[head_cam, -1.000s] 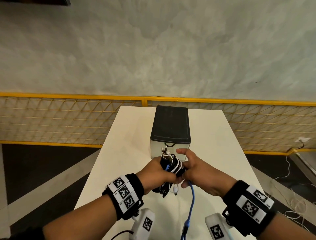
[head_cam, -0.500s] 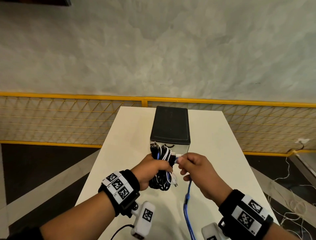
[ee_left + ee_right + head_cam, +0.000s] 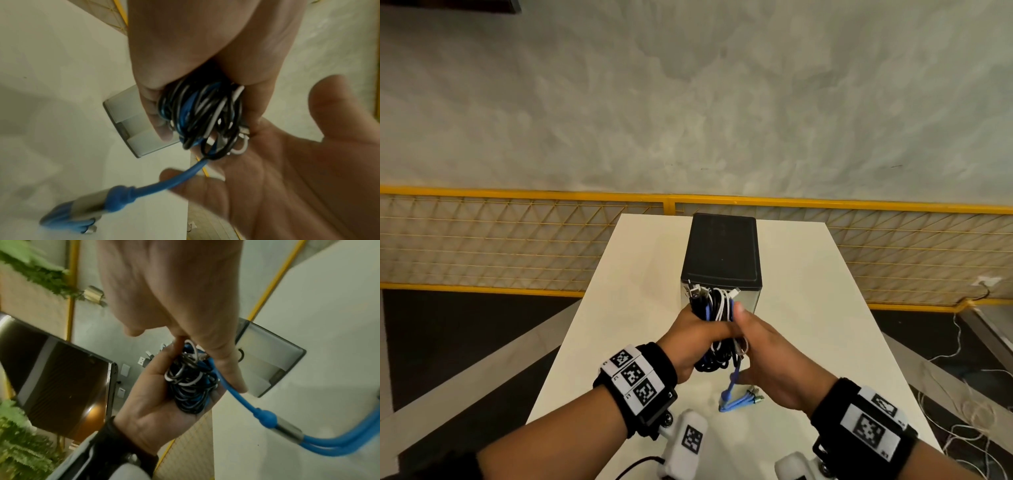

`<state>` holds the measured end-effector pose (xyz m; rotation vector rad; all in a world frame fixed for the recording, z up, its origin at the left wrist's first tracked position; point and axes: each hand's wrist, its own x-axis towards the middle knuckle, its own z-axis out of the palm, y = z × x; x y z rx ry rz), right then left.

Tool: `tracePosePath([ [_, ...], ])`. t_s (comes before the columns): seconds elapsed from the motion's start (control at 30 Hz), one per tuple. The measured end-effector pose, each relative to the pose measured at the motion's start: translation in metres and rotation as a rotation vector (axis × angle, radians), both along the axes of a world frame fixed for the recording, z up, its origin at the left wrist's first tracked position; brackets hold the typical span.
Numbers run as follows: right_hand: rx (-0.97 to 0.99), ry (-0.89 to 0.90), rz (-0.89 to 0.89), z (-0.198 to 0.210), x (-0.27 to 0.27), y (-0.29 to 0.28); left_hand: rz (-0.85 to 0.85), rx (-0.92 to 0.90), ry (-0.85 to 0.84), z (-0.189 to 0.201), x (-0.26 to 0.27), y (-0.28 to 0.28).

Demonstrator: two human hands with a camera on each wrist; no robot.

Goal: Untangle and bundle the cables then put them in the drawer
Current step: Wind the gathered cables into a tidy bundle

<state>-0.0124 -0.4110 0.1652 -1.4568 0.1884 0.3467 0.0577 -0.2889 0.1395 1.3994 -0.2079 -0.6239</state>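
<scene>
My left hand [image 3: 695, 339] grips a coiled bundle of black, white and blue cables [image 3: 714, 308] upright, just in front of the small drawer unit [image 3: 722, 253] with a black top and pale front. Plugs stick out of the bundle's top. My right hand [image 3: 767, 356] lies against the bundle's right and lower side, fingers straight and thumb up. A short blue cable tail [image 3: 736, 399] with a metal splitter hangs from the bundle past those fingers. In the left wrist view the bundle [image 3: 201, 113] fills the left hand's fist. The right wrist view shows the blue tail [image 3: 267, 417] running beside the straight fingers.
The white table [image 3: 825, 342] carries only the drawer unit, whose drawers look closed. A yellow mesh fence [image 3: 517, 240] runs behind the table. Loose white cords [image 3: 962, 411] lie on the floor to the right.
The right hand has let go of the blue cable it pinched near the bundle's top and dropped to the bundle's lower side. The hanging blue tail is much shorter.
</scene>
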Motion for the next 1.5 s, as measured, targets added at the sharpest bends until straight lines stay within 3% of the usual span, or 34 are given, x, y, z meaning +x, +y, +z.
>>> tracePosePath([
  [0.2,-0.006,0.009,0.108,-0.006,0.002,-0.002,0.178,-0.029,0.105,-0.004,0.0,-0.005],
  [0.33,-0.034,-0.022,0.132,0.001,0.0,-0.007,0.186,-0.029,0.085,-0.001,0.005,-0.004],
  [0.43,-0.241,-0.002,-0.032,-0.008,-0.002,-0.013,0.245,-0.024,0.068,0.01,0.017,-0.001],
  [0.53,-0.36,0.228,-0.18,-0.031,-0.003,-0.027,0.295,-0.048,0.064,0.015,0.026,0.001],
  [0.63,-0.173,0.545,0.009,-0.05,-0.007,-0.031,0.263,-0.124,0.085,0.014,0.025,0.002],
  [0.7,-0.053,0.591,0.046,-0.057,-0.007,-0.028,0.192,-0.205,0.139,0.01,0.02,0.002],
  [0.8,0.111,0.515,-0.035,-0.06,0.001,-0.024,-0.015,-0.339,0.283,0.005,0.01,0.003],
  [0.93,0.28,0.403,-0.205,-0.048,0.008,-0.025,-0.247,-0.138,0.245,0.003,-0.002,0.008],
  [1.13,0.082,0.189,-0.215,-0.037,0.008,-0.016,-0.05,0.041,0.132,-0.004,-0.008,0.008],
  [1.27,0.098,0.088,-0.18,-0.027,0.003,-0.003,0.09,0.086,0.048,-0.006,-0.001,0.006],
  [1.37,0.177,0.091,-0.164,-0.022,0.0,0.002,0.087,0.089,-0.014,-0.003,-0.003,0.001],
  [1.5,0.112,0.083,-0.097,-0.022,-0.002,0.005,0.05,0.052,-0.062,-0.001,-0.009,-0.003],
])
